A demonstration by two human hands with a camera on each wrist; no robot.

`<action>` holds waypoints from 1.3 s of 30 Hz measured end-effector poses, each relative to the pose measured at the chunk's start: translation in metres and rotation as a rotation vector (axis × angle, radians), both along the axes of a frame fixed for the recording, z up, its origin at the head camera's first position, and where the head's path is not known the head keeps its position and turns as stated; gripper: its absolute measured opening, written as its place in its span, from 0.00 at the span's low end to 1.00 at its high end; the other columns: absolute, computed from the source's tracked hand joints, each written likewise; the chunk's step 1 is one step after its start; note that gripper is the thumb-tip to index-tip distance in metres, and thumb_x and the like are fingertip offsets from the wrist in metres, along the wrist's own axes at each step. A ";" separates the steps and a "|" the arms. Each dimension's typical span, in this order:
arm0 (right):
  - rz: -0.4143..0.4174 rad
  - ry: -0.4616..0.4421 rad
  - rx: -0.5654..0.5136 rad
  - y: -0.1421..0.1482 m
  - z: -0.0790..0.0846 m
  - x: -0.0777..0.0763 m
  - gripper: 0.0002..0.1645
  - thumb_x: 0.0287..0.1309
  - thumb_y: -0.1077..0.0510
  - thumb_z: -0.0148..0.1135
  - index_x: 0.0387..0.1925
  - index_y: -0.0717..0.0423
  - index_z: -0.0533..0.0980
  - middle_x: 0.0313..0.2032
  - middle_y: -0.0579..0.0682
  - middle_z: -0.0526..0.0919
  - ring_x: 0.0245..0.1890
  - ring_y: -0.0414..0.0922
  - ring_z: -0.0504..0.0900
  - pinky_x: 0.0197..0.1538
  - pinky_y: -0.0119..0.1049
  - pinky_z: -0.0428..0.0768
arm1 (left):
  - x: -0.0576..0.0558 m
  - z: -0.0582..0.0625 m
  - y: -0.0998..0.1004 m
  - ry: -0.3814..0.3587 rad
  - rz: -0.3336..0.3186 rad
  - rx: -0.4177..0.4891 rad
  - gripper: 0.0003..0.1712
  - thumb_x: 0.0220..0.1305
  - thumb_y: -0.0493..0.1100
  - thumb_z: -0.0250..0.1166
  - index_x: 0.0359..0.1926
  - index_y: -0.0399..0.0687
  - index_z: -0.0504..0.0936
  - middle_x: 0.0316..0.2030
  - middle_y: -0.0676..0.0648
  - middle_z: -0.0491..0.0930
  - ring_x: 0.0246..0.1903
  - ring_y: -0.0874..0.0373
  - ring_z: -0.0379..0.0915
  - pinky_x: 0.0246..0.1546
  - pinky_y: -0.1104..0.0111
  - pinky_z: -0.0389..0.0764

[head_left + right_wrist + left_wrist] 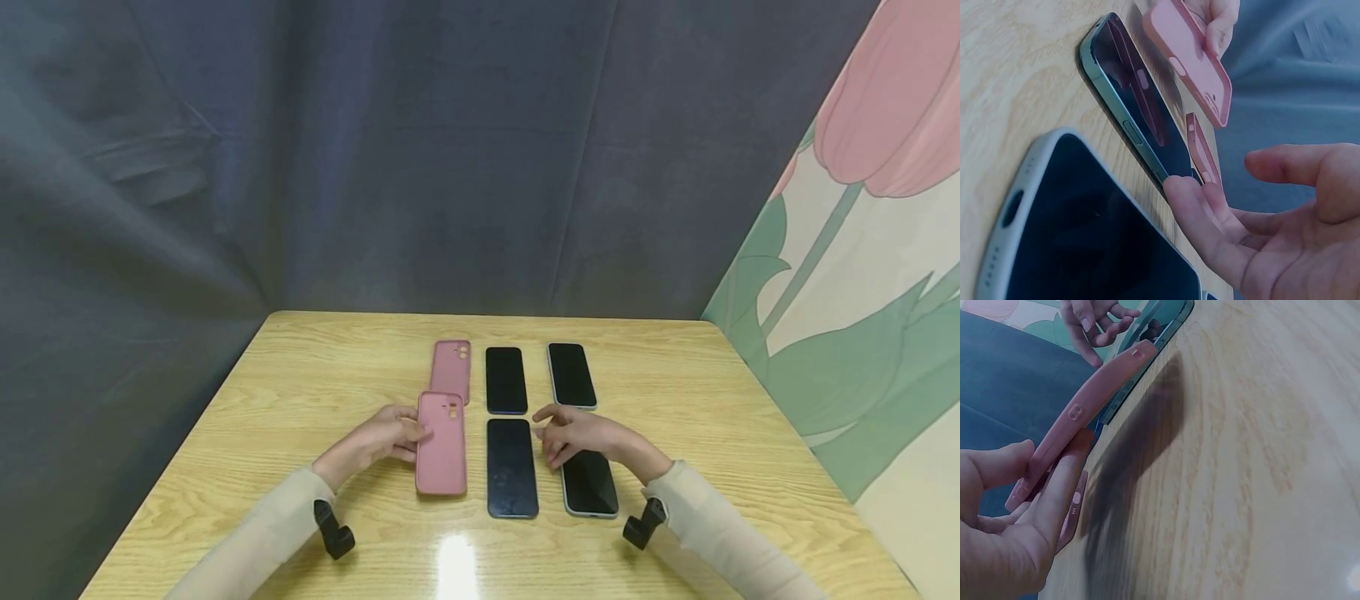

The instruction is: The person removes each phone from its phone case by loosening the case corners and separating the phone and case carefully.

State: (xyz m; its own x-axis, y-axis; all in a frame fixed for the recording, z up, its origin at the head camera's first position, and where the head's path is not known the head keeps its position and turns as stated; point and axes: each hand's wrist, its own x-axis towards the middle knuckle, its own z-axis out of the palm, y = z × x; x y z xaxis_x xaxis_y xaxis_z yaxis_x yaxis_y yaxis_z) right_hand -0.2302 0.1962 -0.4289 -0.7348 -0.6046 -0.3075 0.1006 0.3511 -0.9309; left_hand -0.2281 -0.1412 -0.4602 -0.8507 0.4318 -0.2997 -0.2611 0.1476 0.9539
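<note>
A pink phone case (441,454) is pinched along its left edge between the thumb and fingers of my left hand (386,437). In the left wrist view the case (1079,419) is raised and tilted above the wood, casting a shadow. My right hand (581,435) holds nothing, its fingers loosely bent and thumb apart. It hovers between the front middle phone (512,479) and the front right phone (591,493), partly covering the latter. In the right wrist view its fingertips overlap the end of the dark phone with the green frame (1119,103); contact I cannot tell.
Behind the held case lies a second pink phone case (450,367). Two more dark-screened phones, the back middle phone (506,381) and the back right phone (572,375), lie on the wooden table (315,367). A dark curtain (465,167) hangs beyond the table.
</note>
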 end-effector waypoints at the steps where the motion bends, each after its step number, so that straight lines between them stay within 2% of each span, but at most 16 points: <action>1: 0.001 0.001 0.000 0.000 0.000 0.000 0.30 0.60 0.62 0.50 0.57 0.73 0.51 0.35 0.73 0.72 0.35 0.65 0.74 0.39 0.53 0.76 | 0.000 -0.001 0.000 0.001 -0.008 0.004 0.19 0.57 0.38 0.58 0.46 0.30 0.68 0.36 0.38 0.76 0.35 0.49 0.76 0.38 0.59 0.77; 12: -0.002 0.007 0.010 0.003 -0.005 -0.003 0.28 0.59 0.62 0.51 0.56 0.73 0.54 0.33 0.69 0.74 0.33 0.60 0.76 0.38 0.52 0.77 | 0.003 -0.011 0.001 -0.039 -0.077 0.038 0.19 0.56 0.36 0.58 0.47 0.29 0.68 0.36 0.38 0.77 0.35 0.47 0.76 0.38 0.58 0.77; 19: 0.002 0.014 0.009 0.004 -0.005 -0.003 0.27 0.60 0.62 0.50 0.56 0.72 0.55 0.33 0.69 0.73 0.33 0.61 0.76 0.39 0.52 0.76 | 0.004 -0.014 0.002 -0.020 -0.102 0.024 0.18 0.58 0.37 0.57 0.46 0.27 0.69 0.36 0.37 0.77 0.35 0.46 0.76 0.37 0.58 0.77; 23: 0.007 0.016 0.007 0.005 -0.004 -0.003 0.27 0.60 0.62 0.49 0.56 0.72 0.55 0.34 0.69 0.73 0.34 0.61 0.76 0.39 0.52 0.76 | 0.004 -0.012 0.001 0.004 -0.123 -0.025 0.17 0.59 0.38 0.56 0.46 0.27 0.70 0.34 0.37 0.78 0.33 0.46 0.77 0.35 0.59 0.78; 30: 0.009 0.025 0.013 0.007 -0.004 -0.003 0.28 0.61 0.60 0.49 0.56 0.71 0.55 0.34 0.69 0.73 0.34 0.61 0.76 0.39 0.52 0.77 | 0.001 -0.003 -0.002 0.039 -0.163 -0.171 0.16 0.63 0.40 0.53 0.43 0.30 0.74 0.27 0.37 0.77 0.22 0.52 0.76 0.27 0.60 0.80; 35: -0.001 0.026 0.014 0.008 -0.006 -0.005 0.27 0.60 0.60 0.50 0.56 0.71 0.55 0.35 0.69 0.73 0.34 0.61 0.76 0.38 0.51 0.77 | 0.002 0.003 -0.005 0.046 -0.176 -0.170 0.15 0.63 0.38 0.53 0.44 0.27 0.72 0.28 0.35 0.77 0.21 0.52 0.77 0.27 0.60 0.80; 39: 0.001 0.021 0.011 0.007 -0.007 -0.006 0.27 0.61 0.61 0.50 0.56 0.71 0.55 0.35 0.68 0.72 0.34 0.61 0.75 0.38 0.50 0.77 | 0.004 0.005 -0.005 0.055 -0.158 -0.186 0.15 0.61 0.36 0.54 0.44 0.26 0.70 0.28 0.35 0.76 0.21 0.50 0.77 0.26 0.59 0.80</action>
